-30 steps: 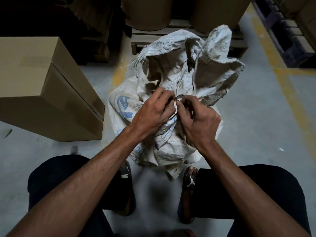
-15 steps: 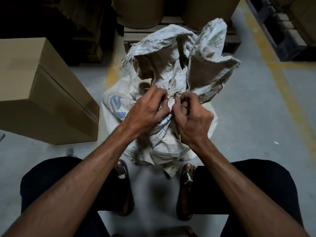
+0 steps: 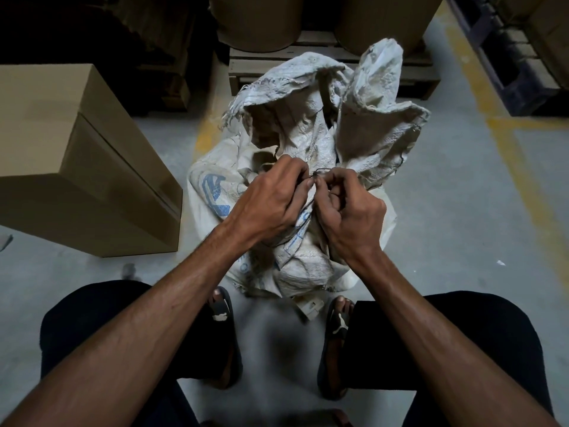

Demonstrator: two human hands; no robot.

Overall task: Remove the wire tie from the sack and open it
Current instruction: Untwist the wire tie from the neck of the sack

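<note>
Sack sits on the concrete floor between the person's feet, neck gathered, loose top flaps standing up above the hands. Compared with a second ago, a short dark loop of the wire tie now shows above the fingertips where before it was mostly buried under them, so a turn looks partly worked loose; the hands have barely shifted along the neck. Judgement: untwisting is under way but not finished, the neck is still cinched and the mouth not yet opened. Left hand comes in from the lower left, knuckles up, fingers curled and pinching at the tie and bunched cloth. Right hand is a loose fist from the lower right, thumb and forefinger clamped on the wire end, other fingers tucked in. Both fingertip sets meet nearly touching at the tie. Exact wraps left on the wire: cannot tell, too small. Cardboard box stands well apart on the left.
</note>
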